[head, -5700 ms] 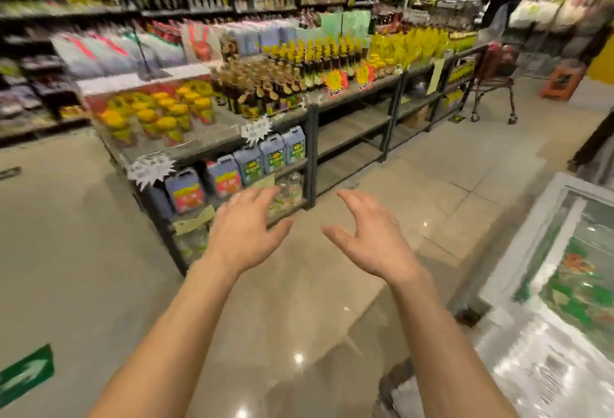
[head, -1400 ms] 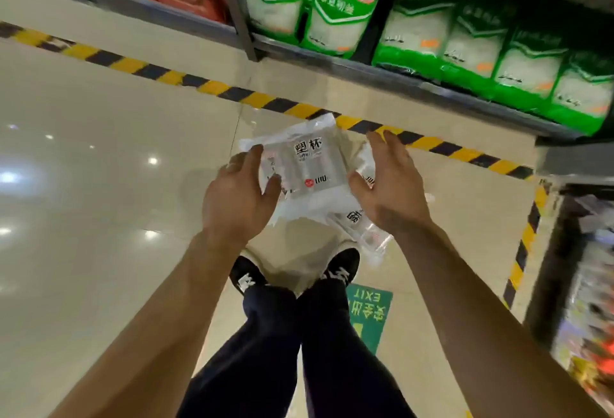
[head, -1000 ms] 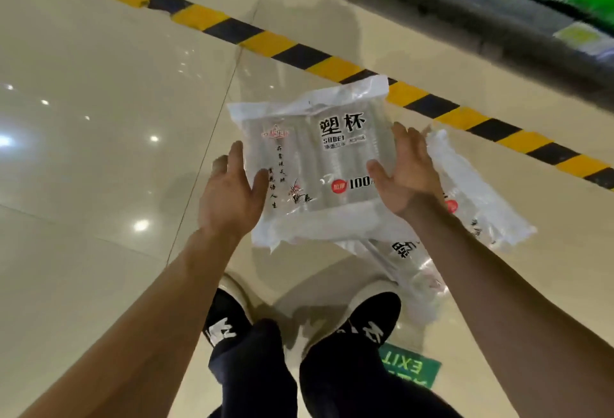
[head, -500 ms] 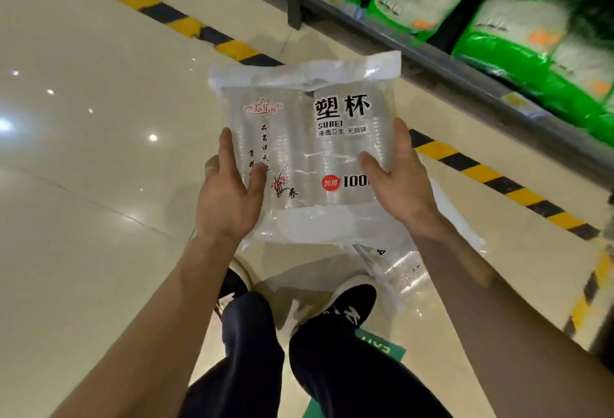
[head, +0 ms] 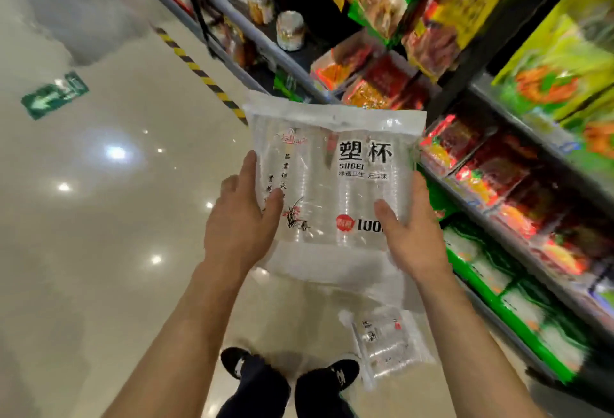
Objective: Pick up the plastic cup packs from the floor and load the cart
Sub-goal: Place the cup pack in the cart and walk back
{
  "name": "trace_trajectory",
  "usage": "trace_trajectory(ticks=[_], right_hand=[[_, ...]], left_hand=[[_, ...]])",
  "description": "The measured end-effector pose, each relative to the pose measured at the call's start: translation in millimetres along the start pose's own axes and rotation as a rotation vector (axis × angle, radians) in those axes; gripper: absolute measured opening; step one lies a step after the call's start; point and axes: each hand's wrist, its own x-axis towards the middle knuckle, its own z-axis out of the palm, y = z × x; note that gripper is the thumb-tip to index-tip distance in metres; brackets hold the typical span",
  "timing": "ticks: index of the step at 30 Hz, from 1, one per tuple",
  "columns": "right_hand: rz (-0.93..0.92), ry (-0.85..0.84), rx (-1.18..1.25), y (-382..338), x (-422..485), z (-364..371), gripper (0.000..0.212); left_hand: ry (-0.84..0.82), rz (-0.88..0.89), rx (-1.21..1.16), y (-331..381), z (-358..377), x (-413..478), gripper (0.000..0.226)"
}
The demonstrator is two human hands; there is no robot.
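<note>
A flat, crinkly clear-plastic cup pack with black printed lettering is held upright above the glossy beige tiled floor, the left hand and right hand clasping its side edges. Another soft transparent cup pack lies on the floor beside the black shoes, near the dark metal shelves.

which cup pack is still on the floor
The smaller-looking cup pack by the right shoe lies on the floor; the large one is held up between both hands.
</note>
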Motion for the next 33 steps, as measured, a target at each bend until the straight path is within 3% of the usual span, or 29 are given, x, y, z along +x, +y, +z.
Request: trace_trajectory(ticks=[7,14,24,33], right_hand=[[-0.284,-0.031,-0.055,-214,-29,-23,0.073],[-0.537,-0.150,-0.067,-396,-59,22,0.063],[-0.706,-0.380,0.038,-577,-73,187,0.062],[-0.839,-0.521,-0.004,-725,2,364,0.073]], left_hand=[[0.197,0.027,-0.013,9,-208,-15,0.068],[0.404,-0.048,-0.041,-57,-383,-29,0.069],[0.657,-0.256,-0.027,-194,-538,-32,0.070],[0.836,-0.384,0.046,-311,-648,78,0.072]])
